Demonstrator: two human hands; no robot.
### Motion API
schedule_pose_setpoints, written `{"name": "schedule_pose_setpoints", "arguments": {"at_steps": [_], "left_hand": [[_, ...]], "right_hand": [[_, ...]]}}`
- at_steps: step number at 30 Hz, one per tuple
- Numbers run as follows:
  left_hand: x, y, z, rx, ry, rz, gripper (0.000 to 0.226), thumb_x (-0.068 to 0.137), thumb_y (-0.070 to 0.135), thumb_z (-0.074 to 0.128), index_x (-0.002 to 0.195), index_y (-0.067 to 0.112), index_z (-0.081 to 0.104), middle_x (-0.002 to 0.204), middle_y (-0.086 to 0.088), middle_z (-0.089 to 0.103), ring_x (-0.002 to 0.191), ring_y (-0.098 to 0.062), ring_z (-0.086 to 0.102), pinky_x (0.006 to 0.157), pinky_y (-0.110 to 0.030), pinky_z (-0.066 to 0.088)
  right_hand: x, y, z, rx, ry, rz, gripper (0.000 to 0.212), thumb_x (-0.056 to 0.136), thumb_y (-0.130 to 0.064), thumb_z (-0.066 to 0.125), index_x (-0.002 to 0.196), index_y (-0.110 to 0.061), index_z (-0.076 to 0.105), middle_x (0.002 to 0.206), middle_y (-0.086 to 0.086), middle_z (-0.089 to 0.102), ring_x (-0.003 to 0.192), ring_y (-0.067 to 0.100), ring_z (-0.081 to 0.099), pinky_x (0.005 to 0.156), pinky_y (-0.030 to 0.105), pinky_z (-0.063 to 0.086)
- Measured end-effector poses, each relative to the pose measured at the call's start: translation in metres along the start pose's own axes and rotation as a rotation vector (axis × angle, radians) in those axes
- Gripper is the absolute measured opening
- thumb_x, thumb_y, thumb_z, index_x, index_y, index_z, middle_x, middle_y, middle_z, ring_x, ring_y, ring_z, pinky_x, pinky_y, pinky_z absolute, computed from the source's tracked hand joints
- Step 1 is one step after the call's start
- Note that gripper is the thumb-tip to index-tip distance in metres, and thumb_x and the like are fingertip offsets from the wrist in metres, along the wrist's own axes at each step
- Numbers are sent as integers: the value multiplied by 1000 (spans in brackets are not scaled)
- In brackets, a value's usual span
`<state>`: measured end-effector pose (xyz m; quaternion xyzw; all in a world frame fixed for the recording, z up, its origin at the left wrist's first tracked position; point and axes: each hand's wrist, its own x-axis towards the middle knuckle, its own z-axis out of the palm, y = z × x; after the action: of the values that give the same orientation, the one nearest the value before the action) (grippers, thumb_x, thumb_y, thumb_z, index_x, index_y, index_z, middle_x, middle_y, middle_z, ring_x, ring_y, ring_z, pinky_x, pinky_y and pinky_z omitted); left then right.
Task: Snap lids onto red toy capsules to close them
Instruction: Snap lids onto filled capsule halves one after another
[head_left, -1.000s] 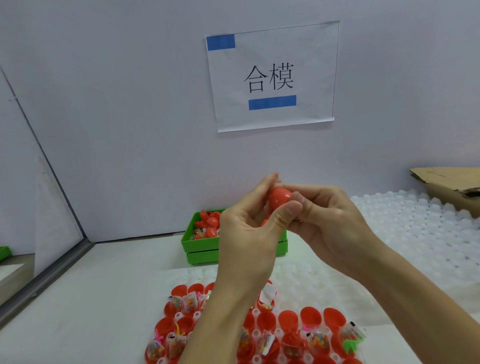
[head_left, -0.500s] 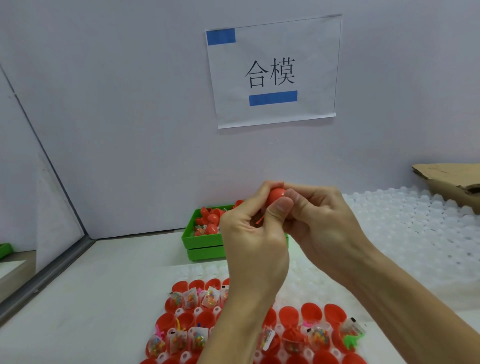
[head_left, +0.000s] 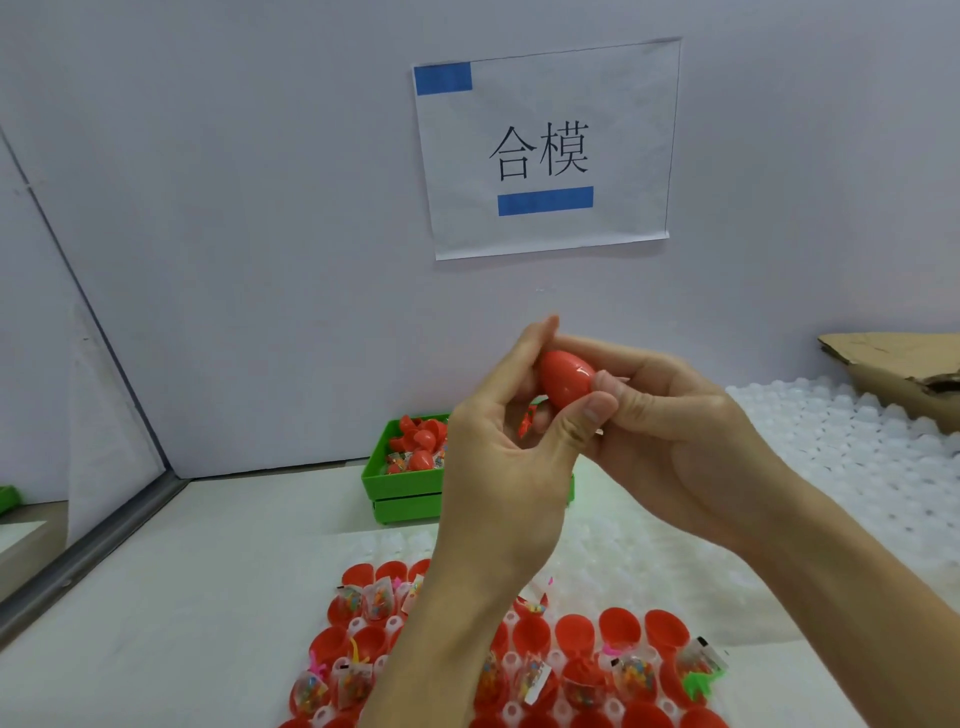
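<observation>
A red egg-shaped capsule (head_left: 565, 378) is held up in front of me between both hands. My left hand (head_left: 511, 457) curls round it from the left, thumb pressing on its lower side. My right hand (head_left: 670, 431) grips it from the right with curled fingers. A small red piece (head_left: 527, 423) shows below the capsule between the hands. Below, a tray (head_left: 363, 626) holds several open red capsule halves, some with small bagged toys in them. My forearms hide part of the tray.
A green bin (head_left: 402, 483) with red capsules stands at the back by the wall. White blister trays (head_left: 857, 457) cover the table's right side. A cardboard box (head_left: 898, 369) sits at far right. A paper sign (head_left: 545, 150) hangs on the wall.
Both hands stay on the capsule. More of its red shell shows between the fingers now, and my left fingers have straightened upward.
</observation>
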<state>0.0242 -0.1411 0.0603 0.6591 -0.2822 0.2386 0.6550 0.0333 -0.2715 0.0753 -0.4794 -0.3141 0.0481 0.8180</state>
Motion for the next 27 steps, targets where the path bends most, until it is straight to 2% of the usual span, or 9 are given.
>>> {"name": "schedule_pose_setpoints", "arguments": {"at_steps": [2, 4, 6, 8, 12, 16, 21, 24, 27], "left_hand": [[1, -3, -3, 27, -1, -9, 61, 76, 39, 72, 134, 32, 56, 120, 10, 69, 111, -5, 65, 91, -20, 54], [1, -4, -5, 63, -11, -11, 52, 76, 38, 71, 126, 36, 59, 125, 6, 66, 116, -7, 63, 92, -18, 53], [2, -4, -6, 104, -28, 4, 45, 77, 35, 71, 122, 35, 60, 124, 7, 62, 112, -2, 63, 89, -13, 51], [2, -4, -8, 140, -58, 6, 42, 82, 29, 70, 121, 36, 60, 120, 9, 62, 105, 0, 65, 87, -14, 52], [4, -5, -18, 104, -102, -3, 41, 88, 17, 68, 123, 35, 57, 118, 16, 66, 112, -4, 64, 91, -20, 54], [3, -4, -20, 89, -142, 1, 40, 93, 13, 63, 126, 33, 54, 126, 13, 63, 119, -8, 61, 97, -25, 53], [1, -3, -20, 34, -167, 12, 38, 92, 19, 61, 127, 32, 54, 126, 12, 63, 120, -11, 61, 97, -26, 53], [0, -1, -20, -13, -166, 17, 36, 93, 19, 64, 126, 29, 55, 121, 10, 66, 117, -14, 63, 91, -22, 54], [2, 0, -22, 0, -153, 32, 41, 87, 21, 72, 125, 27, 58, 121, 9, 67, 118, -13, 62, 93, -27, 55]], "right_hand": [[0, 0, -2, -1, 6, 6, 49, 84, -5, 54, 134, -4, 54, 111, 28, 65, 94, 37, 66, 86, 35, 58], [0, -1, -5, -20, 7, 2, 58, 85, -2, 57, 142, -12, 48, 118, 32, 62, 99, 41, 66, 87, 38, 57], [0, -2, -7, -48, -2, -12, 68, 82, -2, 59, 146, -16, 42, 119, 35, 61, 100, 43, 66, 85, 36, 57], [1, -2, -8, -83, -4, -17, 69, 82, 0, 58, 147, -18, 40, 120, 35, 62, 105, 45, 65, 86, 37, 57], [1, -3, -11, -167, -5, -33, 66, 83, -1, 63, 144, -19, 44, 121, 32, 62, 112, 45, 63, 97, 43, 53], [1, -4, -11, -257, 35, -45, 67, 79, -2, 65, 141, -20, 48, 116, 25, 67, 107, 40, 67, 93, 42, 56], [1, -6, -10, -283, 65, -59, 70, 72, -11, 72, 138, -21, 51, 113, 23, 69, 104, 40, 68, 90, 42, 57], [1, -8, -8, -320, 105, -82, 72, 65, -21, 78, 134, -22, 55, 111, 20, 71, 101, 38, 70, 87, 42, 59], [1, -9, -8, -366, 136, -95, 71, 62, -26, 79, 130, -23, 58, 109, 17, 72, 99, 36, 71, 86, 42, 59]]}}
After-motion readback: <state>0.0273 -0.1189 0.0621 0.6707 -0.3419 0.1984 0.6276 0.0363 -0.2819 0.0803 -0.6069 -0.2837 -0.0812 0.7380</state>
